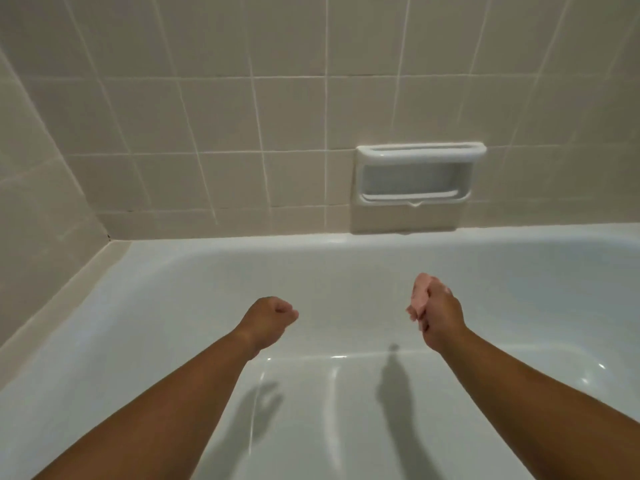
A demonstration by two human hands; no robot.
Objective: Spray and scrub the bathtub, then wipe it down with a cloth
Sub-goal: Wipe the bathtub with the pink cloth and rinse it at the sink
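Head view, both forearms reach out over the bathtub (207,271)

Hands:
- Left hand (273,315): fingers curled into a loose fist, nothing visible in it. It hangs above the tub floor and touches nothing
- Right hand (440,317): fingers wrapped round a pink pad (420,292). Cannot tell whether it is a sponge or a folded cloth. No spray bottle in view

Pad:
- Long axis close to upright, tilted slightly
- Upper end sticks out above the fingers and points up and away toward the far tub wall. Lower end shows below the thumb side
- It is held in the air, apart from the enamel. Its shadow falls on the tub floor below and nearer the body

Tub relative to the hands:
- Long axis runs left to right across the view, parallel to the tiled wall (242,116)
- Far inner wall lies straight ahead of both hands, floor directly beneath, left end curves round at the corner
- The two hands sit about level, well apart. The right is the only one equipped, and it is nearer the stretch under the soap dish (419,174)

Judgement:
- Surface looks glossy, but wet or foamed cannot be told
- Step in hand is probably scrubbing or wiping, depending on what the pad is
- The next contact calls for turning the pad's broad face down or forward onto the enamel, then stroking along the tub's long axis
- The left hand is free to brace on the rim
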